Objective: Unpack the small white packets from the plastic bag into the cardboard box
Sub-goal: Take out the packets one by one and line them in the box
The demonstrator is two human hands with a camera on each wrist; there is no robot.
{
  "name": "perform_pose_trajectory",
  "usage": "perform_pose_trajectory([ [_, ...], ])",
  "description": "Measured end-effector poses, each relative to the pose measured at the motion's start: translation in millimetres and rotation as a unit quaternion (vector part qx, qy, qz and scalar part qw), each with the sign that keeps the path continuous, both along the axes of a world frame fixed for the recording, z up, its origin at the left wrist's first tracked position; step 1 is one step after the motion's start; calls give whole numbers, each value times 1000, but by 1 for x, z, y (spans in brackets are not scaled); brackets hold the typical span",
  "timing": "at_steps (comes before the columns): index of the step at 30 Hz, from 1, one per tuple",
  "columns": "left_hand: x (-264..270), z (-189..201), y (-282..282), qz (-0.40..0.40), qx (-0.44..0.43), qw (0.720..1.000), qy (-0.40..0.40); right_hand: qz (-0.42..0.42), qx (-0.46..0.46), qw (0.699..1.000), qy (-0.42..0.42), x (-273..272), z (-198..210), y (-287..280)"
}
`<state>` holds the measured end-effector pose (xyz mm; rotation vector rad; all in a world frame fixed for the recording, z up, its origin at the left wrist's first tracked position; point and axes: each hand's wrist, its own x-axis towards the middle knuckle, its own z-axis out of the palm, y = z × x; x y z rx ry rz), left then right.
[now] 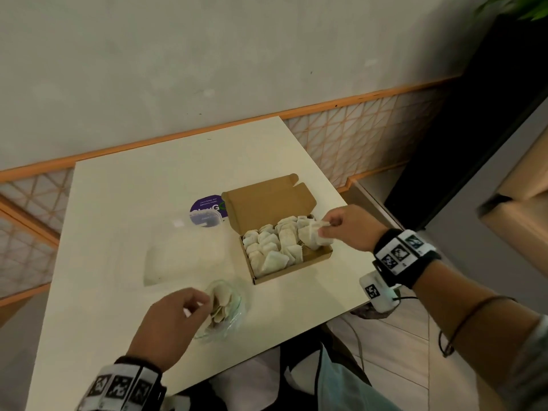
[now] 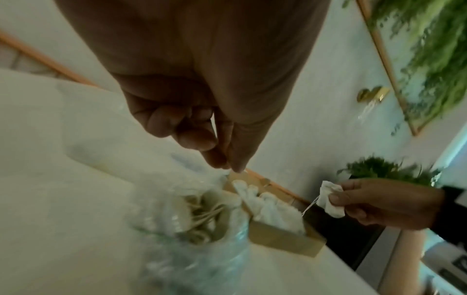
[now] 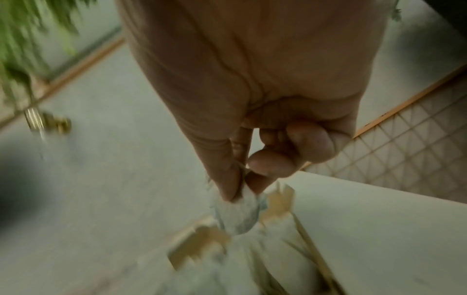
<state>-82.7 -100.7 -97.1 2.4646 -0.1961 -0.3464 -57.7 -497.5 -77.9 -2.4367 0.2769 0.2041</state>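
The left hand (image 1: 166, 327) has its fingers (image 2: 215, 159) curled, pinching the rim of the crinkly clear plastic bag (image 1: 221, 311), where more small white packets (image 1: 219, 304) sit just under the fingertips. The open brown cardboard box (image 1: 292, 269) is nearly full. Above its right end the right hand (image 1: 347, 229) pinches one soft white paper packet (image 2: 329, 199) between thumb and fingers; I think it should go low into the gap, then let go, string and all.

A: that box (image 1: 268, 203) near the table's right edge is plain brown cardboard, matt, raw-looking.

B: yep, and the bag (image 1: 228, 315) by the front edge is thin clear plastic, crinkly and a bit shiny. Packets (image 1: 275, 247) look like soft white paper. Table (image 1: 118, 203) is smooth, cream, slight sheen.
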Motion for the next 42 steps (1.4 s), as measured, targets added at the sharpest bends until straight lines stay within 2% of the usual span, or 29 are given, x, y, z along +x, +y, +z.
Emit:
perform_pose_trajectory([
  [3, -8, -9, 8, -20, 54, 998, 12, 25, -78, 994, 77, 16, -31, 9],
  [7, -12, -16, 10, -30, 54, 998, 13, 40, -150, 978, 138, 35, -47, 27],
  [12, -10, -20, 10, -34, 55, 998, 13, 56, -212, 963, 159, 51, -48, 42],
  [16, -9, -20, 7, -47, 66, 996, 23, 8, -213, 964, 157, 54, -54, 46],
  [20, -9, -20, 7, -47, 70, 996, 33, 24, -230, 959, 162, 54, -32, 50],
  [24, -9, -20, 6, -44, 49, 997, 44, 63, -245, 958, 138, 54, 7, 64],
  [27, -10, -23, 6, -37, 36, 997, 54, 121, -203, 966, 102, 48, 25, 90],
  [30, -11, -26, 8, -38, 38, 998, 44, 228, -126, 962, 83, 37, 23, 135],
  [34, -13, -25, 10, -30, 20, 999, 30, 337, -76, 931, 116, 24, 5, 187],
  [37, -15, -24, 9, -29, 21, 999, 18, 359, -115, 919, 118, 16, -9, 213],
  [42, -18, -23, 10, -53, 24, 998, 5, 365, -230, 898, 87, 10, -23, 232],
])
